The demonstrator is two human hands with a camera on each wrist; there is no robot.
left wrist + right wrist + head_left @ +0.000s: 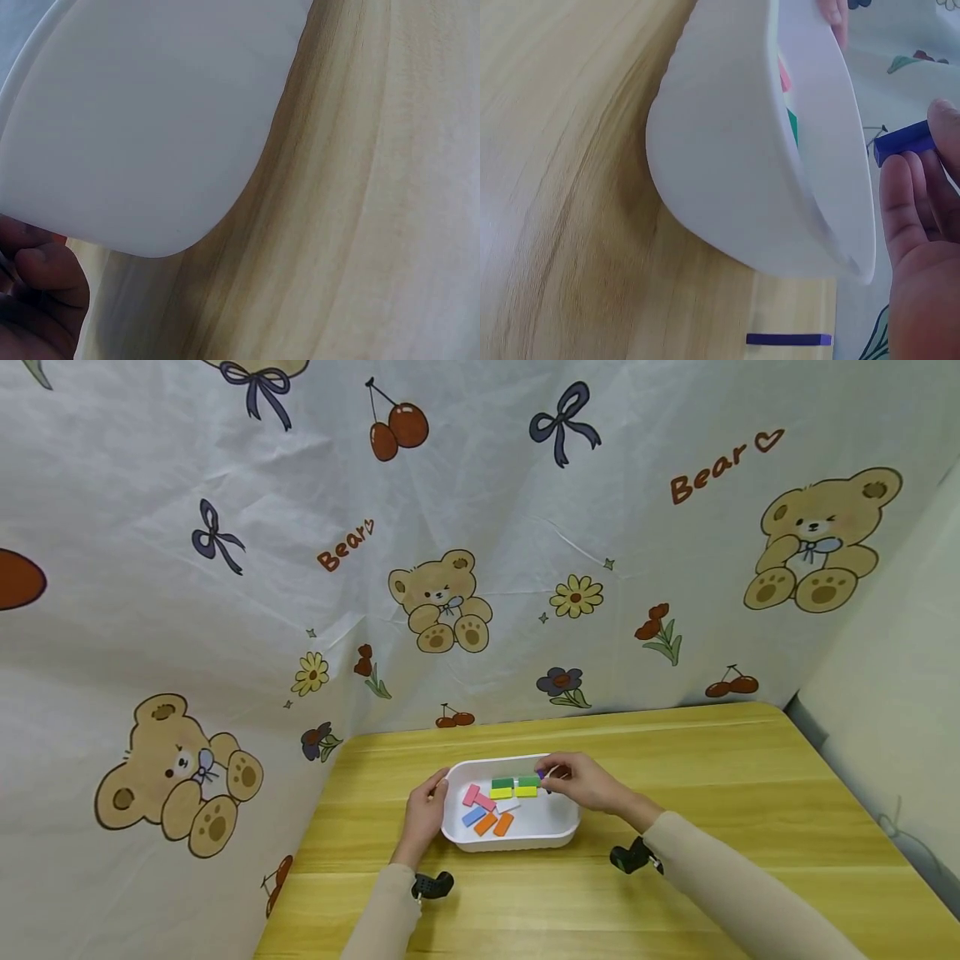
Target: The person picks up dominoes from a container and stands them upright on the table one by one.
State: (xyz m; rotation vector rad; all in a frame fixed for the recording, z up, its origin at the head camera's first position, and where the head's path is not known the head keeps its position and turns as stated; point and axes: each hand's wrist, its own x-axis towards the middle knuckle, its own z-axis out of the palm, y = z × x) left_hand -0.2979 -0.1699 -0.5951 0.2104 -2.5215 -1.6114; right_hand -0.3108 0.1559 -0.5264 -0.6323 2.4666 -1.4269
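A white plastic tray (551,817) sits on the wooden table, holding small rectangular blocks. My left hand (424,814) grips its left rim, thumb on the edge. Between thumb and fingertips, my right hand (581,781) pinches a dark purple block (904,142) above the tray's far right side. Inside lie green blocks (528,782), yellow blocks (527,792), pink blocks (485,802), a white block (508,807), a blue block (474,816) and orange blocks (503,824), mostly toward the left and far side. The left fingers are partly hidden behind the tray's wall.
Another purple strip-shaped block (789,340) lies on the table beyond the tray, near the far edge. The wooden table (697,760) extends to both sides. Behind it hangs a white cloth (510,652) printed with bears, flowers and bows. Both wrists wear black camera mounts.
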